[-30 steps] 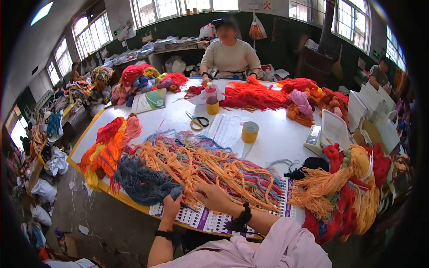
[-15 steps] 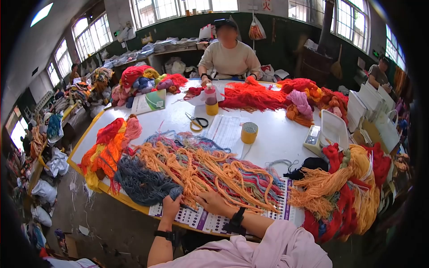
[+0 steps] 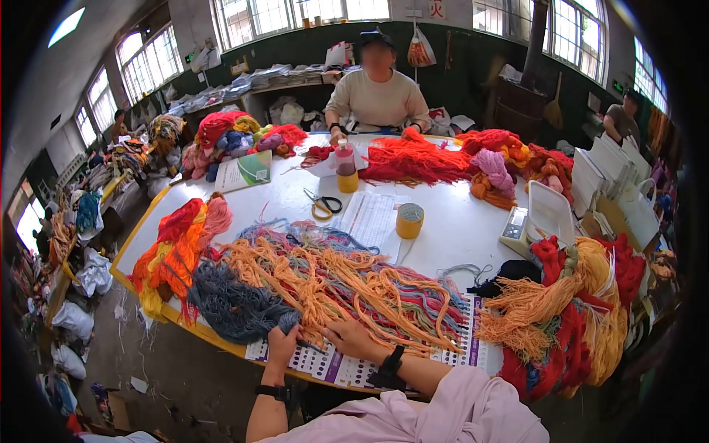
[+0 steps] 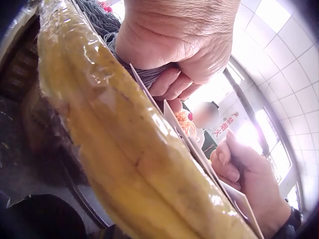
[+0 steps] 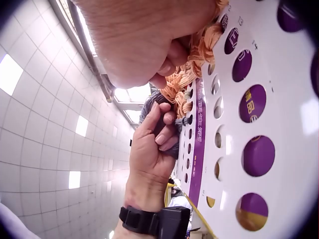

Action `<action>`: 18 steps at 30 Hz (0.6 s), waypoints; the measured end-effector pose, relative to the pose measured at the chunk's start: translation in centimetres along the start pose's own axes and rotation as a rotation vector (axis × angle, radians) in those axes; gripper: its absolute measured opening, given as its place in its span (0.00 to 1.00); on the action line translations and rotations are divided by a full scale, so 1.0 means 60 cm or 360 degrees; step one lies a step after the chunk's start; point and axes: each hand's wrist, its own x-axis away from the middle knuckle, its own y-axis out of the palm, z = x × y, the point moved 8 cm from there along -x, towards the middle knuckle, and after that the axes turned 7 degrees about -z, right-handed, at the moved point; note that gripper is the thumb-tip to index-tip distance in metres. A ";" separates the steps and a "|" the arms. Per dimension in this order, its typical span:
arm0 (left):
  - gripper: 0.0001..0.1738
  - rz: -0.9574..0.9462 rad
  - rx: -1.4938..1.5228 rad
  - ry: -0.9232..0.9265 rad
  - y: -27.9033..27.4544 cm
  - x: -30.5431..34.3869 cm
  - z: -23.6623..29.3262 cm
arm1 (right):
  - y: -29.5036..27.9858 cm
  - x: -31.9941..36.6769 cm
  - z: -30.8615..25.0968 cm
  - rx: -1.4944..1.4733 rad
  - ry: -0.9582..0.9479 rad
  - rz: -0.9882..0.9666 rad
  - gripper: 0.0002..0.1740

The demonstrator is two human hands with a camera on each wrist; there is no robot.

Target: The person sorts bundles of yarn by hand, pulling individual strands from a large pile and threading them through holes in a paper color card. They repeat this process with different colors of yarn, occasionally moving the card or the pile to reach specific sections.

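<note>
A thick dark grey-blue yarn bundle [image 3: 236, 303] lies at the front left of the table. My left hand [image 3: 282, 345] grips its near end, and grey strands show between the curled fingers in the left wrist view. A white card with rows of holes [image 3: 314, 362] lies along the front edge, with a grey strand running onto it beside that hand. My right hand [image 3: 353, 338] is close by on the right, at the orange yarn [image 3: 310, 284]. Its fingers [image 5: 167, 69] are curled beside orange strands; I cannot tell whether they pinch one.
Red, yellow and orange skeins [image 3: 173, 247] hang over the left edge, more skeins [image 3: 576, 317] over the right. Scissors [image 3: 322, 204], a printed sheet [image 3: 369, 221], a yellow cylinder [image 3: 410, 221] and a scale [image 3: 515, 221] are farther back. A person [image 3: 378, 96] sits opposite behind red yarn.
My right hand has come down from just above the orange yarn to the card's edge beside it. My left hand keeps its grip on the grey-blue yarn. The person opposite sits more upright.
</note>
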 end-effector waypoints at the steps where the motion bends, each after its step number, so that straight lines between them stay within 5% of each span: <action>1: 0.09 0.0002 0.0002 -0.0005 0.000 0.000 -0.001 | 0.000 0.000 0.000 0.0009 -0.0005 0.0006 0.17; 18: 0.08 -0.0001 -0.0024 0.0039 -0.001 0.002 0.000 | -0.002 0.001 -0.005 -0.0013 0.0038 -0.0039 0.15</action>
